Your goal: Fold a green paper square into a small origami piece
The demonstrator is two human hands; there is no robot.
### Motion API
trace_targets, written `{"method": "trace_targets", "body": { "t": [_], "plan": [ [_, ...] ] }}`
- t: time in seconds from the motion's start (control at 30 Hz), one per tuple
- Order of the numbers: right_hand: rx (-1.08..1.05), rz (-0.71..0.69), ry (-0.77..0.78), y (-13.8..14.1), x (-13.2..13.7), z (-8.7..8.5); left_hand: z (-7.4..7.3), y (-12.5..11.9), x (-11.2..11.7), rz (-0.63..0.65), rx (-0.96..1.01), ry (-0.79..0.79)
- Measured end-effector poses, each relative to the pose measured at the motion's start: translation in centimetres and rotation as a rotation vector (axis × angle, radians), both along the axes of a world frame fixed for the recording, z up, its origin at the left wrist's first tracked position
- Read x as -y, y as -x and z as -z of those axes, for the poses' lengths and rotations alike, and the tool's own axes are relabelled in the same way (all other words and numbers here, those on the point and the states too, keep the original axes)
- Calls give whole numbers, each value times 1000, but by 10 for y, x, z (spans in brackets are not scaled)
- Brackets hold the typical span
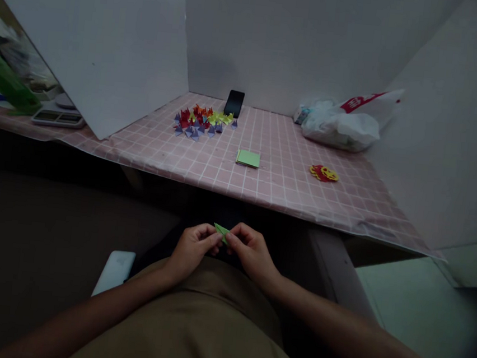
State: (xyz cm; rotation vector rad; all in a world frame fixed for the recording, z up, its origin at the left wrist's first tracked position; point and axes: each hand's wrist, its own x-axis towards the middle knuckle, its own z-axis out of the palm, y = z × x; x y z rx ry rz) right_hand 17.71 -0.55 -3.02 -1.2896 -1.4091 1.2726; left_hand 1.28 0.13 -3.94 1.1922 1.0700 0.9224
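Between my two hands, over my lap and below the table's front edge, is a small folded piece of green paper (221, 231). My left hand (195, 246) pinches its left side between thumb and fingers. On the other side, my right hand (252, 253) grips the paper the same way. One pointed green corner sticks up between the fingertips; the rest is partly hidden by them. Ahead on the table lies a stack of square paper sheets (248, 158) with green on top. Farther back left sits a cluster of small folded paper cranes (202, 122) in red, orange, yellow and purple.
A pink checked tablecloth (281, 177) covers the table. A black phone (234, 104) leans at the back. To the right are red and yellow cut-out pieces (324, 173) and a white plastic bag (340, 127). White panels (302, 44) enclose the table. Beside my left arm lies a white device (115, 271).
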Motion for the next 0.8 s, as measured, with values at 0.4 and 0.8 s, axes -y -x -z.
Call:
{"method": "trace_targets", "body": {
  "t": [0.4, 0.8],
  "plan": [
    [-146, -119, 130, -2, -2, 5, 4, 5, 1, 76, -73, -89],
    [-199, -90, 137, -2, -4, 8, 5, 3, -1, 200, -62, -60]
  ]
}}
